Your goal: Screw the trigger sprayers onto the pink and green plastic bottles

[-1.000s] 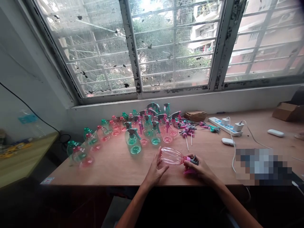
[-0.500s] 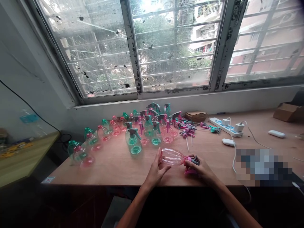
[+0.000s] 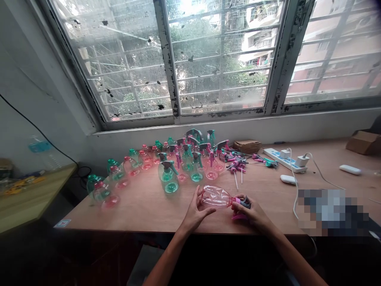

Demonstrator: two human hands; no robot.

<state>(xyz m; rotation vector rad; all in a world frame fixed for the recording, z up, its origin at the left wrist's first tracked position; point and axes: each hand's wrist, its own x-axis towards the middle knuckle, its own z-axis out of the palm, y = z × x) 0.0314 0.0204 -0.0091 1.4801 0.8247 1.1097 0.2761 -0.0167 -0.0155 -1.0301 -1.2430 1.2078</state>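
A clear pink spray bottle [image 3: 216, 196] lies on its side in the air above the table's front part, its base to the left. Its pink and grey trigger head [image 3: 244, 202] is at the right end. My left hand [image 3: 196, 213] cups the base, fingers behind it and thumb below. My right hand [image 3: 255, 214] is closed around the trigger head and neck, partly hiding them. Just beyond stand several green and pink bottles with trigger heads, among them a green spray bottle [image 3: 169, 178]. Loose trigger heads [image 3: 236, 165] with dip tubes lie in a pile behind my right hand.
Rows of bottles without heads, such as a pink bottle [image 3: 104, 194], line the table's left side. A white power strip [image 3: 284, 160] with plugs and cables is at the right, near a white device [image 3: 288, 179]. A cardboard box [image 3: 363, 141] stands far right.
The view has shifted slightly. Both hands keep their hold on the pink spray bottle, and the highlights on its body look different.
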